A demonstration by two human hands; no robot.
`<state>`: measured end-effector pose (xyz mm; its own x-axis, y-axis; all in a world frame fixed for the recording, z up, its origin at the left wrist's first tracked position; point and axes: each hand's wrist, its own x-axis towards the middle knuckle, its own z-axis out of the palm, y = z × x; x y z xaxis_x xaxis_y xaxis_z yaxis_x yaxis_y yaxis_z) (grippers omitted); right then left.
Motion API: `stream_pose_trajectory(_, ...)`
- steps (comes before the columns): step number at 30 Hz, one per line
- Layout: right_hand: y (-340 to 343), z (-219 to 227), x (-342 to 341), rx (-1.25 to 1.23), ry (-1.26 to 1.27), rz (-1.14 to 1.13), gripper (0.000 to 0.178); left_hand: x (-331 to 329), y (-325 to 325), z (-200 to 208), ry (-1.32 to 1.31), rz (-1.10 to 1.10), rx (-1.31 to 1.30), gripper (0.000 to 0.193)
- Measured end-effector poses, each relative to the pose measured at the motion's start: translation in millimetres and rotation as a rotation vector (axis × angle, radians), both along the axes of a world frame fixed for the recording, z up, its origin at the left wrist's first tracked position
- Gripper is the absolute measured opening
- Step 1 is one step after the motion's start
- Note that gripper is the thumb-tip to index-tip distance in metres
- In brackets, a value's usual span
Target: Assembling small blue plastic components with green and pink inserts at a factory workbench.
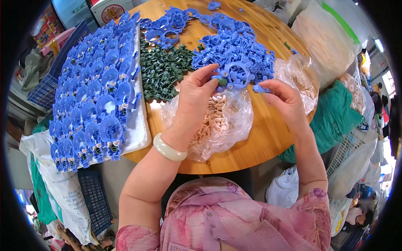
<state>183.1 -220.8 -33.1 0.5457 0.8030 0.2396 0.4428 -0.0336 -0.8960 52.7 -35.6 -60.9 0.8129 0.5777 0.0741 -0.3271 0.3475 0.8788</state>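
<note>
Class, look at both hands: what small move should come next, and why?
Probably bring the right hand inward: it pinches a small blue piece, while the left hand holds up a blue ring part, and a gap separates the two.

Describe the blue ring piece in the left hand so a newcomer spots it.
On the rounded wooden table, find the heap of small blue plastic parts. At its near edge, the left hand pinches a blue ring piece. Unlike the loose parts behind, it is held up, with a green piece at its left.
</note>
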Motion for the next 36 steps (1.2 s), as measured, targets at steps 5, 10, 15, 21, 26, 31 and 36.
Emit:
stream_pose_trajectory(5, 40, 24, -21, 0.092, -0.3, 0.08, 0.018, -1, 0, 0, -0.004, 0.007, -0.021, 0.032)
stream_pose_trajectory(10, 62, 21, -20, 0.003, -0.538, 0.068, 0.019, -1, 3, -4, -0.001, 0.002, 0.022, 0.032)
stream_pose_trajectory(15, 61, 21, -19, 0.002, -0.994, 0.081, 0.028, -1, -2, 3, -0.017, 0.035, -0.009, 0.03)
stream_pose_trajectory(21, 61, 24, -21, -0.06, -1.265, 0.114, 0.035, 0, -3, 0, 0.004, 0.066, 0.022, 0.032)
stream_pose_trajectory(26, 58, 29, -22, -0.036, -0.964, 0.126, 0.032, -1, -1, -3, 0.011, 0.043, 0.083, 0.031)
stream_pose_trajectory(31, 54, 37, -16, -0.163, -0.697, 0.167, 0.024, -2, -2, -1, 0.037, 0.058, 0.09, 0.031)
stream_pose_trajectory(36, 56, 33, -15, -0.103, -0.841, 0.139, 0.024, -1, -2, -3, 0.035, 0.046, 0.101, 0.03)
